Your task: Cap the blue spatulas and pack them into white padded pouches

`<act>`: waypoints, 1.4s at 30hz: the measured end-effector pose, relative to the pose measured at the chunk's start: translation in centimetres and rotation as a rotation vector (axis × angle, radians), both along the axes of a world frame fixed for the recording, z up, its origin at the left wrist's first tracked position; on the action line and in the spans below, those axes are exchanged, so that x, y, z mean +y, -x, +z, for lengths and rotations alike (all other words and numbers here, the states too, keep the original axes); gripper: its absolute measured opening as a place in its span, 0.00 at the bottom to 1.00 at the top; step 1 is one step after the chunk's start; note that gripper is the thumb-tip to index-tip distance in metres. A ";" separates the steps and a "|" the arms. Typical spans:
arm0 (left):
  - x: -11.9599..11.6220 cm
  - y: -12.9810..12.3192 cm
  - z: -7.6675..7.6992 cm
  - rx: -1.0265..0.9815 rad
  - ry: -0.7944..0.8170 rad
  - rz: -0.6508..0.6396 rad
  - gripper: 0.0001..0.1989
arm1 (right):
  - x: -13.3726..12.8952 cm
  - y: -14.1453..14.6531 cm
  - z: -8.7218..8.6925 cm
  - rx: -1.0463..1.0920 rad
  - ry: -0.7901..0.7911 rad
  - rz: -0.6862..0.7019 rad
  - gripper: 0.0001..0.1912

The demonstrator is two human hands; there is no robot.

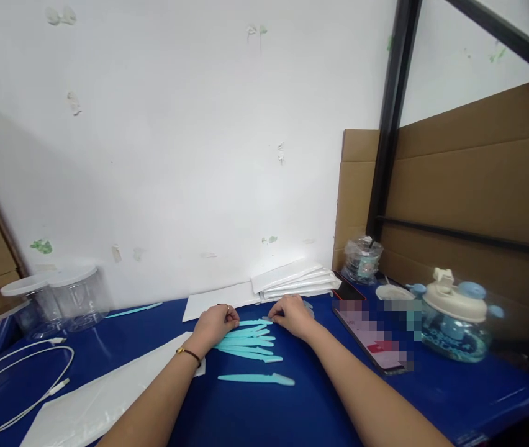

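Several turquoise razor-like sticks (246, 341) lie fanned out on the blue table between my hands. My left hand (218, 323) has its fingers pressed together at the left end of the farthest stick. At that stick's right end, my right hand (291, 315) pinches the tip. Nearer to me, one separate turquoise stick (256, 378) lies crosswise. Under my left forearm is a long white packet (110, 391). Behind my hands are a flat white packet (220, 300) and a stack of white packets (295, 278).
Clear lidded jars (78, 301), another turquoise stick (134, 310) and a white cable (71, 366) are at the left. A phone (371, 338), a wrapped roll (362, 261) and a blue-and-cream bottle (455, 320) stand or lie at the right. A white wall rises behind.
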State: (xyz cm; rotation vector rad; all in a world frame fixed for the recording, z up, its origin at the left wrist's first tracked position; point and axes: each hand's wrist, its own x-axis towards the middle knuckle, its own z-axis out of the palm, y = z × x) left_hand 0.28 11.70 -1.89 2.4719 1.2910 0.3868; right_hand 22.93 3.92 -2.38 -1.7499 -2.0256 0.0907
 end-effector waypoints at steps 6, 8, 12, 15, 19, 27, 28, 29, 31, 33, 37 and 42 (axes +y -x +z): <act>-0.3 -0.2 -0.2 -0.030 0.016 -0.027 0.06 | -0.1 -0.2 0.0 -0.007 -0.011 0.004 0.07; -0.1 0.0 -0.2 -0.033 0.016 -0.018 0.07 | -0.1 -0.8 0.0 -0.013 -0.008 -0.010 0.07; 0.2 0.4 -0.4 -0.035 0.017 -0.009 0.07 | -0.2 -1.4 0.0 -0.016 -0.011 -0.019 0.06; 0.4 0.4 -0.6 -0.041 0.019 -0.015 0.07 | -0.2 -1.2 -0.1 -0.016 -0.020 -0.016 0.06; 0.4 0.4 -0.6 -0.048 0.024 -0.018 0.07 | -0.3 -1.0 0.0 -0.007 -0.020 -0.008 0.07; 0.2 0.3 -0.6 -0.076 0.052 -0.055 0.09 | -0.6 -0.2 0.2 0.027 -0.046 0.033 0.06; 0.1 0.2 -0.7 -0.080 0.058 -0.060 0.10 | -0.5 0.2 0.1 0.033 -0.051 0.039 0.07; 0.1 0.1 -0.8 -0.083 0.066 -0.063 0.10 | -0.5 0.5 -0.1 0.040 -0.054 0.042 0.07; 0.1 -0.2 -0.9 -0.089 0.085 -0.066 0.11 | -0.3 1.0 -0.3 0.059 -0.055 0.041 0.08; 0.1 -0.2 -0.7 -0.092 0.105 -0.067 0.11 | -0.2 1.1 -0.3 0.079 -0.051 0.042 0.08; -0.4 0.4 1.0 -0.105 0.110 -0.070 0.11 | -0.8 -0.9 1.2 0.138 -0.106 0.017 0.09; -3.7 1.3 3.4 -0.053 0.341 -0.260 0.11 | -3.2 -5.8 3.3 0.274 -0.046 -0.029 0.08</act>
